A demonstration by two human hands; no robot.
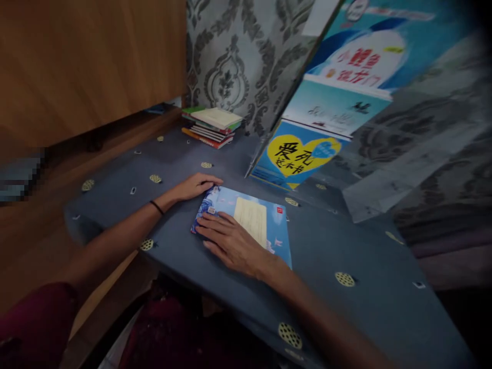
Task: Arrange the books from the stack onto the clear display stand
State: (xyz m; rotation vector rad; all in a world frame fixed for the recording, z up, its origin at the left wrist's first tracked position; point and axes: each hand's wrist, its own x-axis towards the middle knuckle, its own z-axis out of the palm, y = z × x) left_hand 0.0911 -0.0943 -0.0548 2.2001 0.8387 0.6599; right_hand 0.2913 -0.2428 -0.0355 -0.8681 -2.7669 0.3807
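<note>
A light-blue picture book with a pale yellow text panel lies flat on the table, its darker blue edge on the left. Across its lower left part rests my right hand, palm down with the fingers stretched out. My left hand lies at the book's upper left corner, fingers extended and touching or very near the edge. A dark band circles my left wrist. The book's lower edge is partly hidden by my right hand and forearm.
A blue-grey cloth with yellow spotted prints covers the table. Several books are stacked at the back left by the patterned wall. Behind the book stands a clear display rack holding colourful books. A wooden panel rises at left.
</note>
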